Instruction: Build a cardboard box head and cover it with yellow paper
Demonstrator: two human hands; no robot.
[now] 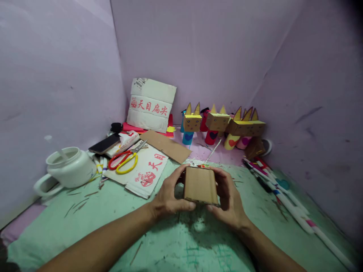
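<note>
Between my two hands is a small brown cardboard box [200, 185], its flat top facing me. My left hand [174, 190] grips its left side, thumb at the near edge and fingers behind. On the opposite side my right hand [228, 196] holds it in the same way, thumb low at the near corner. The far fingers of both hands are partly hidden by the box. Just beyond it lies something small and colourful, too covered to name. Red-and-yellow-handled scissors [126, 156] rest on a white printed cardboard piece [150, 175] to the left.
A white ceramic pot [69, 166] stands far left, near a phone [104, 143]. Cardboard animal figures with pointed horns or ears [193, 122] line the back. A brown cardboard sheet [167, 145] lies behind the scissors. Several markers [292, 206] run along the right wall.
</note>
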